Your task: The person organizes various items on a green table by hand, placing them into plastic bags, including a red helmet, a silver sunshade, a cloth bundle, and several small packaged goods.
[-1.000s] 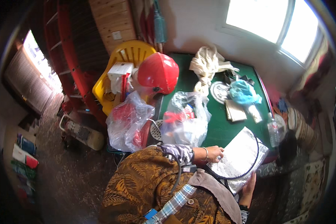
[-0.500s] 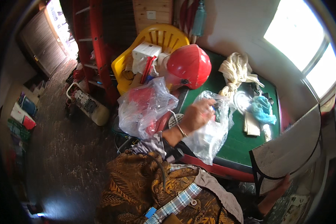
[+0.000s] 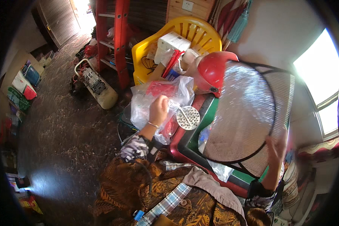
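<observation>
My left hand (image 3: 159,110) is closed in front of a clear plastic bag (image 3: 139,101) with something red inside. What its fingers hold, if anything, I cannot make out. Just right of it, a round white perforated disc (image 3: 188,118) with a thin white strip across it sits by the table corner. A silvery folding sunshade (image 3: 237,124) with black edging lies over the green-topped table (image 3: 205,132). Beside the sunshade's right edge is my right hand (image 3: 276,150), slightly blurred, with fingers apart. The sunshade hides most of the tabletop; bits of clear plastic (image 3: 221,170) show under it.
Behind the table corner, a red helmet (image 3: 214,71) sits near a yellow plastic chair (image 3: 139,52) piled with boxes and packages. A red ladder (image 3: 120,45) stands left of the chair. An air compressor (image 3: 98,86) rests on the dark floor. A window (image 3: 320,64) is at right.
The sunshade has moved from the right side onto the table, covering the cloths and plastic. My left hand has shifted left to the bag with red contents and closed. The view has turned.
</observation>
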